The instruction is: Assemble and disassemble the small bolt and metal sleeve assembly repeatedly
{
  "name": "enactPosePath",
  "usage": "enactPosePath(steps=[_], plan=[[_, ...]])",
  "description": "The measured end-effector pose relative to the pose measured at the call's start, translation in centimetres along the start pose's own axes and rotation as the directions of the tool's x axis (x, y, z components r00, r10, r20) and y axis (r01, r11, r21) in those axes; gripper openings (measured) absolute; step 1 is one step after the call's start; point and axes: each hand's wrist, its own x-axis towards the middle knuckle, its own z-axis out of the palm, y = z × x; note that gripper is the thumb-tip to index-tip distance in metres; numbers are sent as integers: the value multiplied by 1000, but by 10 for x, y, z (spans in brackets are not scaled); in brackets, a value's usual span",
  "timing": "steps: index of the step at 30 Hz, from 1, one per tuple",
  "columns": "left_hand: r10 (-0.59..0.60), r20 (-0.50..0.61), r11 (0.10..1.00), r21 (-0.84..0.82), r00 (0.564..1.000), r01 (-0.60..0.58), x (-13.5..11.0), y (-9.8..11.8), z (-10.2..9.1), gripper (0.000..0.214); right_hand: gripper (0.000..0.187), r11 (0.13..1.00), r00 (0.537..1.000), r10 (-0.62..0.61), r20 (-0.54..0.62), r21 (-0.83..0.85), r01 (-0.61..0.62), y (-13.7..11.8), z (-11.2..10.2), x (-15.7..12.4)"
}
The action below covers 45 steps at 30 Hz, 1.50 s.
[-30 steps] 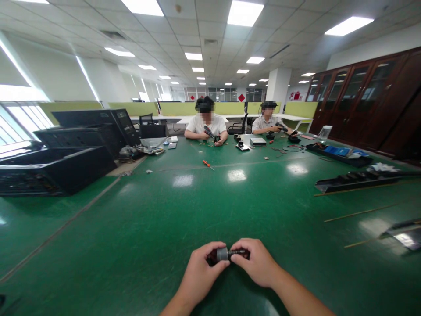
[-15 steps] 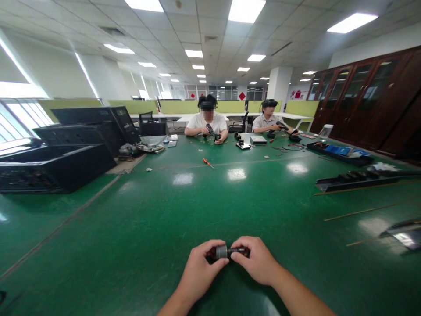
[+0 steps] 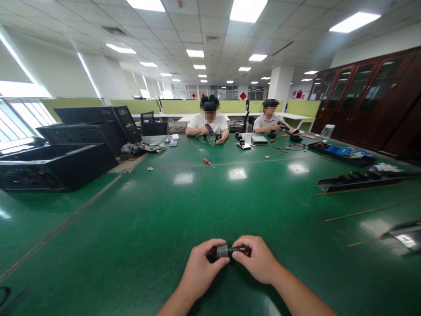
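Note:
Low in the middle of the view, both my hands hold one small cylindrical part (image 3: 222, 251) with a grey metal band and a dark shaft end, just above the green table (image 3: 184, 210). My left hand (image 3: 201, 265) is closed round its dark left end. My right hand (image 3: 259, 259) pinches the thin dark right end between thumb and fingers. Most of the part is hidden by my fingers.
Black computer cases (image 3: 55, 164) are stacked at the left. An orange screwdriver (image 3: 208, 163) lies mid-table. Two people (image 3: 208, 123) sit at the far end with tools and small parts. Black trays (image 3: 353, 181) and thin rods (image 3: 362, 213) lie at the right.
My hands and the part stay in the same grip; the view has only drifted slightly.

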Motion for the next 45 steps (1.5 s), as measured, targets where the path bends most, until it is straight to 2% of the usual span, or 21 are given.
enactPosePath(steps=[13,45], plan=[[7,4,1000,9,1000,-7,0,-6,0,32,7,1000,1000,4,-18,11,-4,-5,1,0],[-8,11,1000,3,1000,8,2,0,1,32,6,997,999,-19,-38,-74,16,1,-2,-2]])
